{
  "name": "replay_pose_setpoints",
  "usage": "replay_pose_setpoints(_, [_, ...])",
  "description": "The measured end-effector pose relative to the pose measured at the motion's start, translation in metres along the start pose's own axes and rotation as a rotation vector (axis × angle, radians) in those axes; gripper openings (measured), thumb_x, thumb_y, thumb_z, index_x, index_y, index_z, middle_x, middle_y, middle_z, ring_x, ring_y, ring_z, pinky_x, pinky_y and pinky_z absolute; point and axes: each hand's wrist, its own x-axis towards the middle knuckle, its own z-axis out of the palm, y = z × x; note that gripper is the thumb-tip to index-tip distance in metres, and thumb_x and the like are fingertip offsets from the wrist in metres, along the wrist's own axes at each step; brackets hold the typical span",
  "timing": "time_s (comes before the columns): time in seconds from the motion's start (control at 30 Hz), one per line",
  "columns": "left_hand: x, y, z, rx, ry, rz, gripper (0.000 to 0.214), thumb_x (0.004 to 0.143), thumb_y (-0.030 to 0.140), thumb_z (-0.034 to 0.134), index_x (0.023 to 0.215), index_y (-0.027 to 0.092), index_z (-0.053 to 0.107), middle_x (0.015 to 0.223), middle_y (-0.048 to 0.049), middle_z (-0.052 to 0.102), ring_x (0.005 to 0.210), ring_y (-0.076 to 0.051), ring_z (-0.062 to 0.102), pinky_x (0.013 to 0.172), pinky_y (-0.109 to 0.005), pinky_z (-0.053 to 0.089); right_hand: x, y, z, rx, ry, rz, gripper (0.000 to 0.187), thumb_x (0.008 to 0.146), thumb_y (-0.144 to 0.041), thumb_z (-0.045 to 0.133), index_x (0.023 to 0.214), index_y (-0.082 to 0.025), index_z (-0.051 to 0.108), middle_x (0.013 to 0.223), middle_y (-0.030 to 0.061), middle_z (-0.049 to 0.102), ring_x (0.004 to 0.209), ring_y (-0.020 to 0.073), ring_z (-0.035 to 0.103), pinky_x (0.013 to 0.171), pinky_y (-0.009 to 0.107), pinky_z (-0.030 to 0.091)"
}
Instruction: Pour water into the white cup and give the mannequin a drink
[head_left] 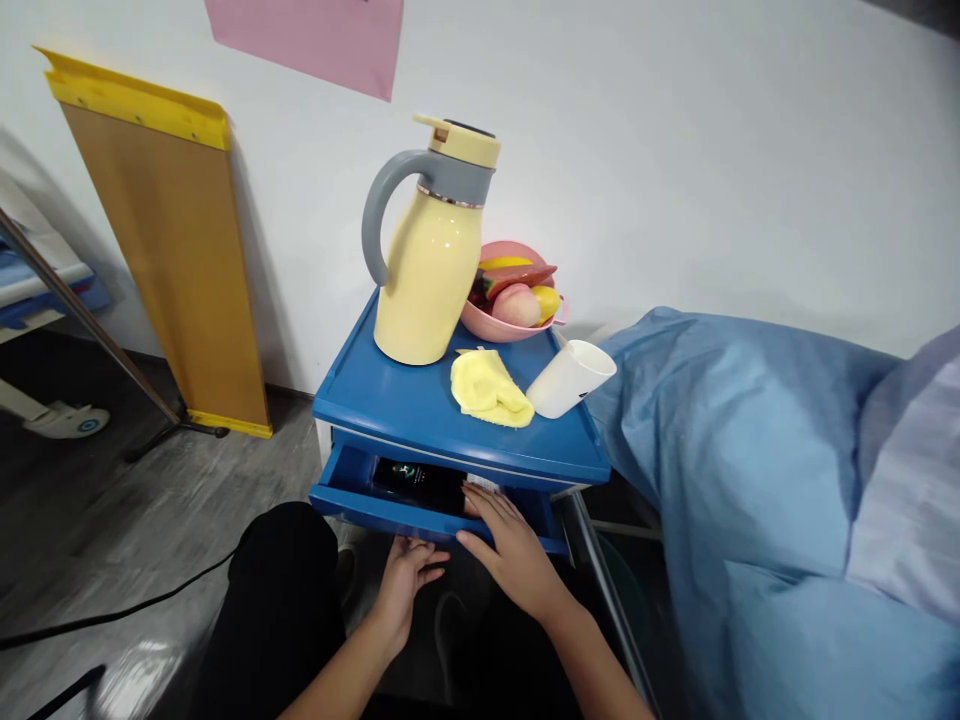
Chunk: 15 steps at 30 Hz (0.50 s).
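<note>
A blue bedside cabinet (420, 405) stands against the wall with its top drawer (390, 512) pulled partly out. Inside the drawer lies a dark phone (417, 481) with a lit screen. My right hand (510, 545) rests over the drawer's front edge, its fingers stretched flat and reaching into the drawer beside the phone. My left hand (403, 580) is below the drawer front, fingers curled up under its edge. On top stand a yellow thermos jug (429, 270), a pink fruit bowl (510, 295), a yellow cloth (487, 388) and a tipped white cup (570, 378).
A bed with blue sheets (750, 470) fills the right side, touching the cabinet. A yellow-topped board (169, 250) leans on the wall at left. A black cable (112, 610) runs across the grey floor. My dark-trousered knee (277, 590) is in front of the drawer.
</note>
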Motion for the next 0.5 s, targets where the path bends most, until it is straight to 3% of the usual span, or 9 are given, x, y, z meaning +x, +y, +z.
replay_pose_setpoints(0.23, [0.000,0.002,0.001,0.000,-0.041,-0.011,0.030,0.078,0.026,0.070,0.100,0.019,0.052,0.100,-0.0065,0.065,0.101,-0.028,0.068,0.081,-0.037,0.054,-0.080,-0.003,0.019,0.090,0.266,0.095,0.040,0.098,-0.037,0.049,0.138,-0.032,0.047,0.151,0.0031,0.040,0.143,0.0265,0.032,0.114,0.052,0.039])
replay_pose_setpoints(0.37, [0.003,0.015,0.006,0.001,-0.177,-0.092,0.042,0.077,0.039,0.077,0.108,0.021,0.054,0.122,-0.0125,0.062,0.118,-0.034,0.060,0.093,-0.049,0.052,-0.134,0.025,0.035,0.079,0.438,0.189,0.036,0.096,-0.039,0.052,0.131,-0.030,0.054,0.143,0.0071,0.050,0.137,0.0319,0.041,0.106,0.055,0.047])
replay_pose_setpoints(0.5, [0.021,0.034,0.023,-0.008,-0.162,-0.101,0.046,0.074,0.043,0.079,0.107,0.022,0.055,0.131,-0.0128,0.058,0.119,-0.033,0.060,0.095,-0.053,0.052,-0.167,0.056,0.053,0.132,0.661,0.313,0.033,0.094,-0.048,0.050,0.111,-0.024,0.065,0.122,0.0129,0.065,0.118,0.0356,0.060,0.098,0.057,0.052])
